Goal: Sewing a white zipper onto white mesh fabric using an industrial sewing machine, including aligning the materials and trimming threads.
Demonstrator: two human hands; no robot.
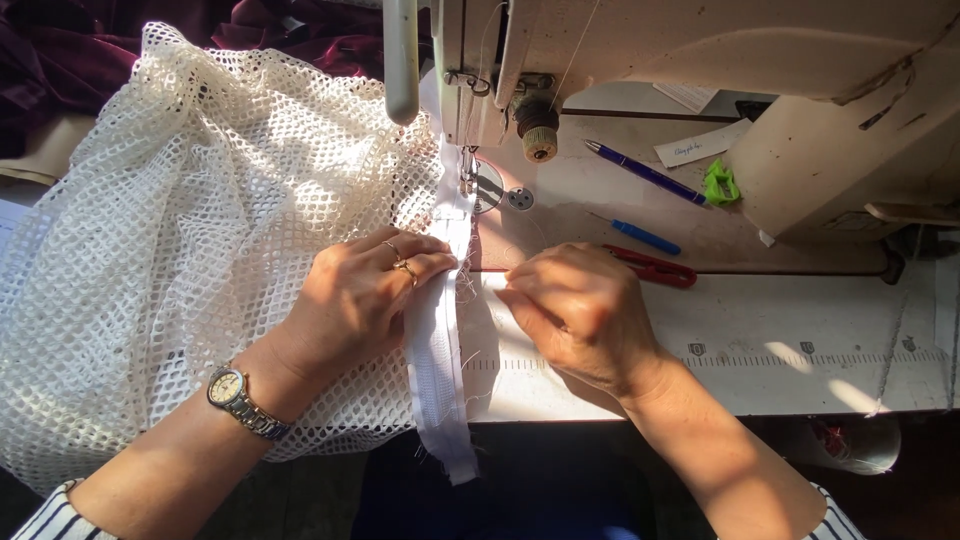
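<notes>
Nearest you, the loose tail of the white strip (440, 400) hangs over the near edge of the table (800, 380), free to trail as it likes; just above that edge a printed ruler band (780, 358) runs off to the right, with bare table around it; your left hand (355, 300), watch (238, 398) on the wrist, lies flat on the mesh fabric (180, 260), fingers close together and pressing down where mesh meets strip, which looks like it's there to keep the two layers from creeping; your right hand (580, 310) is curled narrow, fingertips pinching at the strip's right edge, though whether they actually grip it or only nudge it I cannot tell; so the strip sits between your hands, running straight away from you to the presser foot (466, 185); the bulk of the mesh is heaped to the left, clear of the seam line, and it spills past the table's near edge too; to the right there's open room, but mind the red snips (655, 268) just beyond your right knuckles; farther off lie a small blue tool (645, 237), a purple pen (645, 172), a green clip (720, 185) and a paper slip (700, 145); the sewing machine (700, 50) looms over the far side, dark red cloth (60, 50) bunched at far left.
</notes>
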